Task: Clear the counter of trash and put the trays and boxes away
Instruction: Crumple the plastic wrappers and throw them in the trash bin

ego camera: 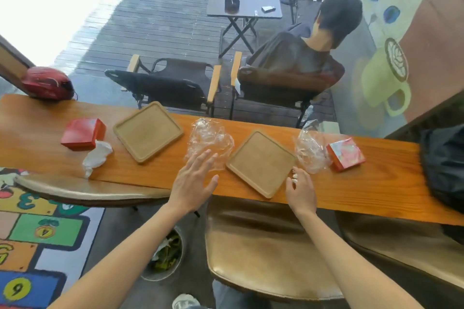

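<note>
Two square wooden trays lie on the wooden counter (376,190): one tray (148,131) at left of centre, the other tray (261,163) at centre right. Crumpled clear plastic (208,139) sits between them, and my left hand (193,183) hovers open over its near edge. More clear plastic (310,149) lies right of the second tray. My right hand (300,190) pinches a small white scrap (295,177) at that tray's near right corner. A red box (82,133) with a white tissue (96,155) is at left; another red box (345,153) is at right.
A bin (165,253) with trash stands on the floor under the counter. Tan stools (263,246) sit below the near edge. A red object (47,83) is at the far left, a dark bag (444,165) at the right. A person sits behind the glass.
</note>
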